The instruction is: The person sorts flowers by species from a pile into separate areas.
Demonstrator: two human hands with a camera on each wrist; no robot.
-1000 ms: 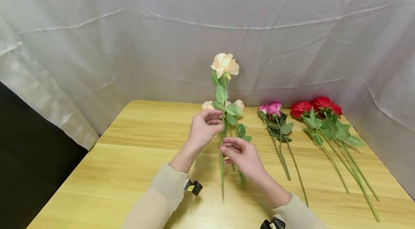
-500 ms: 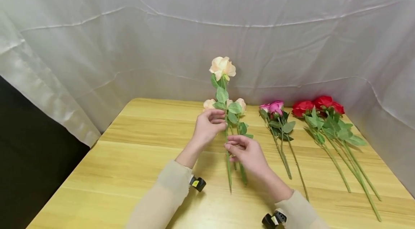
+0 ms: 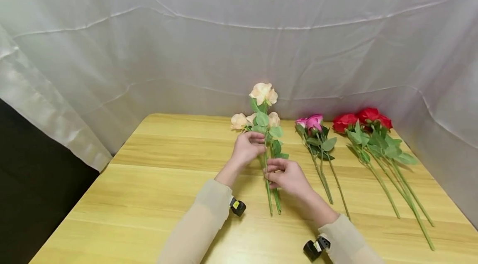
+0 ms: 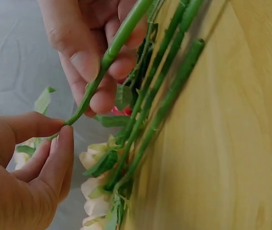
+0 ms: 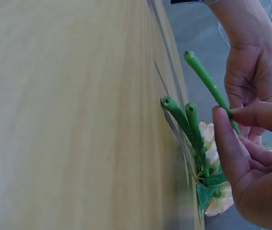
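Note:
A single cream-peach rose [image 3: 263,94] is held tilted over the table, bloom toward the curtain. My left hand [image 3: 246,147] pinches its green stem just under the leaves. Lower down, thumb and fingers of my right hand [image 3: 287,179] pinch the same stem. In the left wrist view the stem [image 4: 121,36] bends slightly between the two hands. Several more peach roses [image 3: 239,121] lie beneath on the table, partly hidden by the held one. The right wrist view shows the held stem's cut end [image 5: 189,56] raised apart from two lying stems [image 5: 174,109].
To the right lie pink-purple roses [image 3: 313,123] with dark leaves, then a group of red roses [image 3: 369,116] with long stems. The wooden table [image 3: 168,164] ends at a grey curtain [image 3: 224,48] behind. A black area [image 3: 37,181] borders the left side.
Both hands have brought the held rose down and slightly right, its bloom now nearer the lying peach roses. Both hands keep their pinch on the stem; the other roses stay put.

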